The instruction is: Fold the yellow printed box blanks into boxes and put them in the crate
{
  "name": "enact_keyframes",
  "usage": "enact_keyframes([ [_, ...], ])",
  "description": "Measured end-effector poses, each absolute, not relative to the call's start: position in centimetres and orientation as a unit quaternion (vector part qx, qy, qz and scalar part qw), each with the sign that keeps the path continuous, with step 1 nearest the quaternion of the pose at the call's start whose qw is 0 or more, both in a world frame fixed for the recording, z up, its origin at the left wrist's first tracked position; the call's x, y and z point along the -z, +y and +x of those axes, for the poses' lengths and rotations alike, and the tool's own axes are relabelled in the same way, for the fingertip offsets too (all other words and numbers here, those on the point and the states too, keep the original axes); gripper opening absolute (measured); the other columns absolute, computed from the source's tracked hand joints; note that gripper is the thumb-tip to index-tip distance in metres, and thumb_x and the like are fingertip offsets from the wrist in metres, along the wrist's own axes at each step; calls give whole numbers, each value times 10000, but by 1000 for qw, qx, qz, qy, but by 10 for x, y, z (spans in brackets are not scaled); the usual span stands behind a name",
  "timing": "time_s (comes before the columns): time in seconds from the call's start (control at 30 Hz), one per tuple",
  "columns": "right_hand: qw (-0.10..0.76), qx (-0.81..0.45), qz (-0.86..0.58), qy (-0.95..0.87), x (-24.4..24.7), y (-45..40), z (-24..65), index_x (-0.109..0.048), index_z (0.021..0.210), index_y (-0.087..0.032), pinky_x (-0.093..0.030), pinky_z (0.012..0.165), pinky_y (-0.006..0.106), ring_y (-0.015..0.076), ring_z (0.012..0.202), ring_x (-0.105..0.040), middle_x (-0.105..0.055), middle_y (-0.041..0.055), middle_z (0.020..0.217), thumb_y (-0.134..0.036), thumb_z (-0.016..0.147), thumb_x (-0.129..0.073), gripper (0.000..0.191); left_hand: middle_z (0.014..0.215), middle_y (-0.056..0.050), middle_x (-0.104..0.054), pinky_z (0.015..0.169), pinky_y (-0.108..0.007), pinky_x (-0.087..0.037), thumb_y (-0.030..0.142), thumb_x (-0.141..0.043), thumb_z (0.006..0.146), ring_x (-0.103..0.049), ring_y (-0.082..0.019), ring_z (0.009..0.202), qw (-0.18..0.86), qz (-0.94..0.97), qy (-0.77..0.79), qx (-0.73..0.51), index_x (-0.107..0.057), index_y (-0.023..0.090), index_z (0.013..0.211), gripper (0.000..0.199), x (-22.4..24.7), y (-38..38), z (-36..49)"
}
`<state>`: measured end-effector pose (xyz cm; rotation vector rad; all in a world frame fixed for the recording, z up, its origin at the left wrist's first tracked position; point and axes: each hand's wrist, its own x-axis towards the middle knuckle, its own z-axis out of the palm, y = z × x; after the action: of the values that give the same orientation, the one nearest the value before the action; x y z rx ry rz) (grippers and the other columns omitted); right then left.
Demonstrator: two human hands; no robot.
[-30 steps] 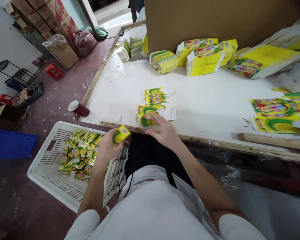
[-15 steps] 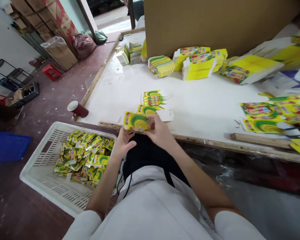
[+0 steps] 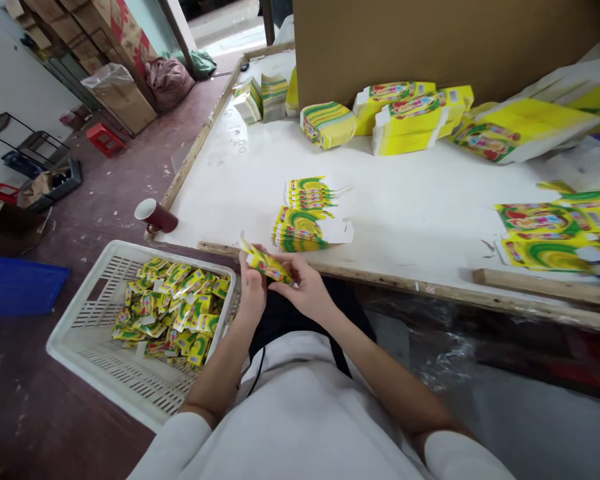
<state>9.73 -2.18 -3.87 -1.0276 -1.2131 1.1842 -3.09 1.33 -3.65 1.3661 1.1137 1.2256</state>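
A small yellow-green carton (image 3: 269, 264) is held between my two hands just off the table's front edge. My left hand (image 3: 253, 288) grips its left end, and my right hand (image 3: 303, 287) pinches its right end. The carton is tilted, with a flap sticking up at its left. Beyond it, a fanned stack of flat yellow cartons (image 3: 297, 229) lies on the white table (image 3: 405, 200), with a smaller row of cartons (image 3: 307, 192) behind. Left of my left hand stands a white plastic basket (image 3: 87, 353) holding many small folded cartons (image 3: 180, 307).
A dark red mug (image 3: 157, 217) lies at the table's left corner. Bundled yellow cartons (image 3: 410, 137) line the cardboard panel (image 3: 405, 47) at the back. More flat cartons (image 3: 540, 220) and a wooden strip (image 3: 535, 287) are at the right.
Both hands have moved down slightly, towards my body. The carton has turned from facing up to tilted, and my left hand has closed on its end. The view has shifted a little.
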Motion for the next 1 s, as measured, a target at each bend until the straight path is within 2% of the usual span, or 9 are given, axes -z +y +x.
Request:
enact_keyframes([
  [0.1,553,-491,-441,-509,41,-22,109,-720,1075,-227,-524,881,368,225,948,-668,-741,40,1034,-335,809,-729,287,926,-26,-705,820,-315,-563,677,-754,708,-669,-168,836,472,529,436,-554,-653,226,988,541,42,7,-41],
  [0.23,519,-484,-442,-548,37,-24,116,-775,951,-216,-524,729,338,196,754,-638,-722,23,834,-392,822,-721,225,797,-9,-743,780,-304,-574,493,-783,766,-681,-158,741,447,510,488,-549,-717,181,822,324,43,8,-54],
  [0.4,499,-375,-442,-644,38,-26,119,-745,1155,-241,-545,786,360,213,863,-652,-711,68,945,-250,933,-578,278,1054,-79,-768,996,-385,-541,551,-655,870,-714,-235,1036,442,557,486,-508,-737,181,1078,433,27,11,-68],
  [0.53,460,-195,-496,-710,42,-27,122,-761,1135,-269,-536,814,400,239,896,-598,-686,92,929,-135,962,-469,366,1518,-150,-489,1222,-462,-320,656,-635,838,-434,-308,1445,253,716,433,-487,-466,210,1456,781,-11,6,-76],
  [0.6,432,-144,-497,-739,40,-30,123,-766,1129,-279,-525,830,421,248,897,-577,-686,95,921,-106,953,-467,388,1535,-190,-447,1225,-532,-283,676,-764,696,-381,-369,1465,186,796,426,-387,-391,191,1491,1003,-24,4,-75],
  [0.67,425,-133,-479,-757,35,-33,124,-756,1151,-304,-516,858,437,249,903,-577,-688,86,927,-126,958,-491,373,1430,-200,-548,1147,-564,-380,597,-829,658,-497,-390,1367,204,845,428,-249,-409,185,1453,988,-27,2,-71],
  [0.77,489,-145,-490,-707,26,-37,125,-647,1326,-332,-465,1021,503,288,1097,-581,-673,93,1144,-288,945,-605,386,1218,-141,-669,943,-485,-538,411,-753,782,-670,-331,1118,257,831,470,-147,-462,199,1340,664,-14,1,-62],
  [0.9,599,-284,-507,-550,21,-35,123,-377,1540,-252,-383,1161,527,335,1362,-469,-494,137,1492,-498,864,-687,783,1185,-102,-664,899,-412,-558,350,-754,762,-683,-289,1078,240,813,488,-210,-409,215,1336,682,6,-4,-48],
  [1.0,567,-510,-437,-477,29,-28,116,-503,1450,-244,-440,1135,462,284,1310,-555,-600,102,1413,-527,893,-629,638,1265,-117,-627,957,-386,-543,323,-737,789,-654,-273,1163,230,851,395,-259,-369,223,1372,697,12,-8,-41],
])
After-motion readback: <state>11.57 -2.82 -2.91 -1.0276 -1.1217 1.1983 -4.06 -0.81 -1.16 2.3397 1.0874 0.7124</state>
